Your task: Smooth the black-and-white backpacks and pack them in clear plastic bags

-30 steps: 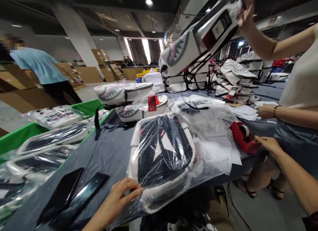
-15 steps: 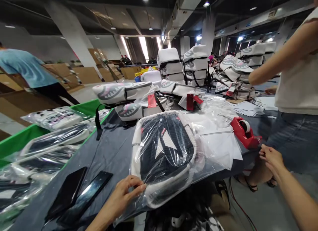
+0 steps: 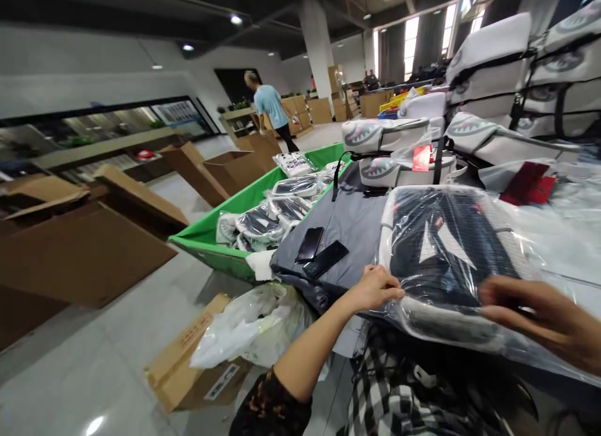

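A white backpack with a dark front panel (image 3: 432, 254) lies flat on the grey-covered table, inside a clear plastic bag (image 3: 451, 329). My left hand (image 3: 375, 287) is at its near left corner, thumb and fingers closed on the edge of the plastic. Over the near right part of the backpack is my right hand (image 3: 535, 314), blurred by motion. Its fingers are bent, and whether they hold anything cannot be made out. Two black phones, one (image 3: 310, 244) behind the other (image 3: 325, 259), lie left of the backpack.
A green-sided bin (image 3: 211, 236) holds several bagged backpacks. White backpacks (image 3: 491, 60) are stacked behind, some with red tags (image 3: 528, 182). Below the table's left end are a cardboard box (image 3: 188, 361) and a plastic sack (image 3: 258, 323). A person in blue (image 3: 272, 107) stands farther back.
The view has swung left. My right hand has moved from the red tape dispenser to above the bagged backpack, and the dispenser is out of view. My left hand stays at the bag's corner.
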`<state>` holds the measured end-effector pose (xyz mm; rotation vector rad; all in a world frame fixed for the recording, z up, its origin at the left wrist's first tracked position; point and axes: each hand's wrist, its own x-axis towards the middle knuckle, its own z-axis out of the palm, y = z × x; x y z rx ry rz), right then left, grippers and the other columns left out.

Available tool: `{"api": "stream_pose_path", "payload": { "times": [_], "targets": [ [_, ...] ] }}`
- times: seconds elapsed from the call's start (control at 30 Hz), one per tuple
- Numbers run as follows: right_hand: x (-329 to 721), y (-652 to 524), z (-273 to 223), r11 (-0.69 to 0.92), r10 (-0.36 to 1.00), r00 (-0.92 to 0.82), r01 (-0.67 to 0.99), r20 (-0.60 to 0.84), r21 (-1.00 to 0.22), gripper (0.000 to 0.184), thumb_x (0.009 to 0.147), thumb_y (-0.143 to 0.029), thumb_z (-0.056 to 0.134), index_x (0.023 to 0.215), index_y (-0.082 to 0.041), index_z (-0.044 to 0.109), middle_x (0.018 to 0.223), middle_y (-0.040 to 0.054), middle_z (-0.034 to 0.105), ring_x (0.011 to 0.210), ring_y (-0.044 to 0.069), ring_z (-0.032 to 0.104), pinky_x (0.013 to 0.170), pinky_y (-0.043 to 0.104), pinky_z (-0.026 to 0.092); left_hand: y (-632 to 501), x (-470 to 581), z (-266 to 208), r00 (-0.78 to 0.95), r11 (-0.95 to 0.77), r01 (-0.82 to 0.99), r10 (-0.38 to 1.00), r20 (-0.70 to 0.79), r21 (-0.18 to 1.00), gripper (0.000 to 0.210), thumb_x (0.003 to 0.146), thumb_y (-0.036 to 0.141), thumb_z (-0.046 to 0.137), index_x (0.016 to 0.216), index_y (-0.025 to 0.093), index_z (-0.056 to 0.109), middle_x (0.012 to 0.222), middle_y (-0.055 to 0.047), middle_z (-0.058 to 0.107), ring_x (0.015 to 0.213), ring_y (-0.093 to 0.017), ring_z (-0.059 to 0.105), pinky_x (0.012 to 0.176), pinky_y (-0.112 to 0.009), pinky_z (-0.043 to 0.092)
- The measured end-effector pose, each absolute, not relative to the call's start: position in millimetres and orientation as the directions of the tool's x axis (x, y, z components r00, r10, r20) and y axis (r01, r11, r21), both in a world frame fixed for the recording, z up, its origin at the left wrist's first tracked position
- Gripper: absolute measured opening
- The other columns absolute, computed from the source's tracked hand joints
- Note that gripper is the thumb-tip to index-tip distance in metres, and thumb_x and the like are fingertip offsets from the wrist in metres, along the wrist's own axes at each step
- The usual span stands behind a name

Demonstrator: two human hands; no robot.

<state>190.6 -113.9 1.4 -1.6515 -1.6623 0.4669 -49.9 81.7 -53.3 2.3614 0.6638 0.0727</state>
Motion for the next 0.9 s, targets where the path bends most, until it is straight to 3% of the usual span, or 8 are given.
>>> {"api": "stream_pose_path", "payload": {
  "times": [0.1,0.2,0.27,0.33,0.43,0.63,0.77,0.9],
  "targets": [
    [147.5,-38.3,5.9,0.268,0.937,-0.344,0.825,-0.066,-0.497,0.029,0.095,-0.047,0.052,0.077,-0.024,0.056,0.068,-0.0006,0.06,0.06,0.015,0.051,0.056,0.028,0.034,78.0,-50.7,-52.3,0.885,-0.692,0.42,0.455,-0.098,0.587,0.022,0.097,0.032,0.061,0.085,0.02,0.074,0.09,0.0,0.073,0.109,-0.022,0.057,0.105,-0.04,0.029],
    [136.4,9.4,0.4,0.289,0.905,-0.347,0.926,-0.244,-0.243,0.008,0.087,-0.031,0.06,0.083,-0.024,0.059,0.075,0.0006,0.067,0.068,0.019,0.062,0.059,0.027,0.032,76.4,-51.3,-51.7,0.897,-0.728,0.412,0.429,-0.104,0.548,0.021,0.1,0.029,0.059,0.088,0.02,0.073,0.09,-0.001,0.071,0.11,-0.023,0.056,0.104,-0.041,0.028],
    [144.3,20.1,-4.1,0.246,0.925,-0.28,0.956,-0.256,-0.158,0.016,0.083,-0.033,0.068,0.093,-0.025,0.06,0.077,0.0011,0.069,0.071,0.022,0.066,0.059,0.027,0.034,76.4,-51.5,-53.0,0.902,-0.738,0.398,0.422,-0.087,0.544,0.023,0.102,0.031,0.057,0.088,0.021,0.072,0.09,-0.001,0.071,0.109,-0.022,0.055,0.103,-0.041,0.029],
    [156.8,15.9,-6.4,0.196,0.964,-0.208,0.977,-0.164,-0.087,0.025,0.082,-0.037,0.073,0.1,-0.024,0.059,0.076,0.0011,0.068,0.071,0.022,0.066,0.058,0.027,0.037,76.5,-51.8,-55.5,0.904,-0.737,0.384,0.422,-0.064,0.556,0.026,0.103,0.033,0.056,0.086,0.021,0.071,0.091,-0.001,0.071,0.109,-0.022,0.055,0.102,-0.04,0.028],
    [165.9,-10.2,-9.3,0.263,0.962,-0.263,0.965,0.071,0.013,0.011,0.095,-0.034,0.058,0.091,-0.024,0.06,0.079,0.0031,0.068,0.068,0.019,0.065,0.058,0.027,0.041,77.3,-52.0,-59.4,0.905,-0.725,0.37,0.424,-0.046,0.581,0.027,0.103,0.034,0.057,0.083,0.02,0.07,0.09,-0.001,0.071,0.109,-0.021,0.055,0.101,-0.039,0.028],
    [147.1,-62.7,-53.8,0.578,0.712,-0.622,0.783,0.326,0.23,0.037,0.102,-0.031,0.045,0.135,-0.027,0.06,0.133,0.0135,0.067,0.117,0.027,0.065,0.089,0.042,0.052,81.1,-54.2,-57.5,0.904,-0.698,0.376,0.422,-0.075,0.61,0.027,0.102,0.032,0.057,0.081,0.019,0.069,0.091,0.0,0.072,0.108,-0.021,0.057,0.1,-0.038,0.028],
    [142.7,-62.8,-87.2,0.563,0.736,-0.6,0.8,0.313,0.209,0.051,0.095,-0.019,0.049,0.144,-0.034,0.054,0.15,0.0114,0.055,0.127,0.028,0.061,0.097,0.046,0.05,80.3,-57.9,-46.2,0.905,-0.723,0.388,0.417,-0.087,0.571,0.025,0.1,0.033,0.059,0.082,0.02,0.07,0.091,-0.001,0.073,0.107,-0.021,0.059,0.107,-0.041,0.025],
    [144.2,-61.7,-78.1,0.6,0.694,-0.595,0.789,0.406,0.132,0.049,0.095,-0.028,0.057,0.142,-0.039,0.056,0.156,0.01,0.048,0.131,0.032,0.057,0.1,0.051,0.049,90.2,-61.9,-37.5,0.866,-0.717,0.43,0.499,-0.027,0.549,0.022,0.097,0.039,0.062,0.09,0.021,0.072,0.091,-0.001,0.07,0.102,-0.02,0.059,0.112,-0.044,0.023]
  ]
}}
